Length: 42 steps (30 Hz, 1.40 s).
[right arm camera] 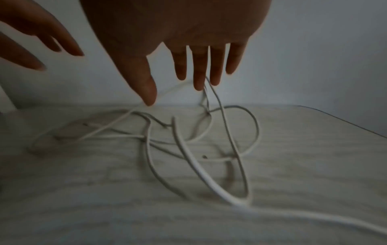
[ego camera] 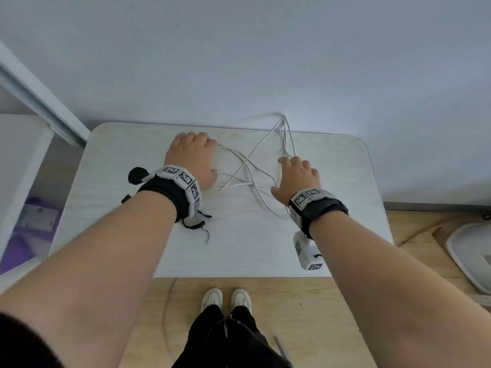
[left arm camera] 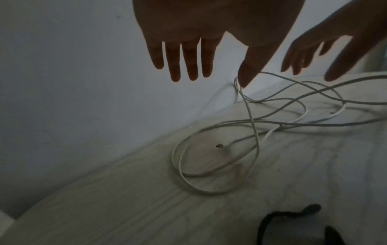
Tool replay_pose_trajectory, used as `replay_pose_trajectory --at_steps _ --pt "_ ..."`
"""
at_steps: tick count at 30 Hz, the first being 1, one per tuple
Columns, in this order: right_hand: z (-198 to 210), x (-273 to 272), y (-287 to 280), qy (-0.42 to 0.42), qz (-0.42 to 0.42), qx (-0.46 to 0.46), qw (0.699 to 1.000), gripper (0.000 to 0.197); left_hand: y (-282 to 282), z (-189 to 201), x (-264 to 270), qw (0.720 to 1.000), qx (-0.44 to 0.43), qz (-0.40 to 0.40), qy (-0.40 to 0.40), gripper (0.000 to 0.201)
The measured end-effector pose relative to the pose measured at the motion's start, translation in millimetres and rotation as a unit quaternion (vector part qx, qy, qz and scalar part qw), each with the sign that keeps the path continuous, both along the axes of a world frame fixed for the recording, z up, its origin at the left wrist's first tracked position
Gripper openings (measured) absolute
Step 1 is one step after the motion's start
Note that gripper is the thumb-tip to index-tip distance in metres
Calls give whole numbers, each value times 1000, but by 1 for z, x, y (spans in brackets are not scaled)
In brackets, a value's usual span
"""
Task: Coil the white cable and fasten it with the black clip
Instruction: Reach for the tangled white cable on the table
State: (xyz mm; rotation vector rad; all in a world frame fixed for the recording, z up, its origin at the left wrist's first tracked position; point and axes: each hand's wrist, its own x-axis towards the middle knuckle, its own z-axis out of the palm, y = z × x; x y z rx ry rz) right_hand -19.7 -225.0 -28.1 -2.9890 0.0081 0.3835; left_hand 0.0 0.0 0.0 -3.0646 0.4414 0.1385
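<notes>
The white cable (ego camera: 249,168) lies in a loose tangle of crossing loops on the middle of the white table (ego camera: 239,251), and some strands rise against the wall at the back edge. My left hand (ego camera: 192,154) hovers over the tangle's left side with fingers straight; its thumb (left arm camera: 244,79) touches a raised strand (left arm camera: 251,116). My right hand (ego camera: 297,175) is spread over the right side, its fingertips (right arm camera: 199,82) at two lifted strands (right arm camera: 222,116). A black thing (ego camera: 137,175) lies by my left wrist; I cannot tell if it is the clip.
The table stands against a pale wall (ego camera: 265,62). A white frame (ego camera: 39,102) and a purple thing (ego camera: 24,243) are at the left. On the wooden floor at the right stands a white base (ego camera: 470,251). The person's shoes (ego camera: 225,298) are below the front edge.
</notes>
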Motion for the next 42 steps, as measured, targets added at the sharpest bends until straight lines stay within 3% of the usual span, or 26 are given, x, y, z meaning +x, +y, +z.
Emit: replay_pose_trajectory --at_steps 4,6,9,12,15,21,27,32,37,42 --pt "-12 -16 -31 70 -59 -19 996 79 0 -6 2 1000 10 1 -5 54" --pt "-19 -26 -46 101 -88 14 991 83 -3 -7 5 1000 5 -3 -2 54" --pt "-28 -38 -64 71 -170 74 980 59 -6 -7 10 1000 11 -4 -10 54" --pt "-33 -48 -78 67 -230 33 970 38 -10 -8 12 1000 11 -10 -7 54" --pt "-36 -53 -84 109 -219 -20 969 45 -13 -9 13 1000 15 -17 -5 54" --pt "-47 -47 -90 187 -170 -12 967 30 -16 -10 13 1000 12 -17 -2 53" --pt "-52 -48 -88 209 -134 -36 968 6 -14 -9 10 1000 6 -13 -10 51" --pt "-52 -49 -87 151 -149 -9 977 7 -8 -6 11 1000 7 -10 -15 51" --pt "-11 -19 -80 27 -206 111 972 22 -12 8 13 999 -15 1 -30 49" --pt "38 6 -55 -128 -276 316 899 17 -20 39 23 995 -60 -11 -82 46"
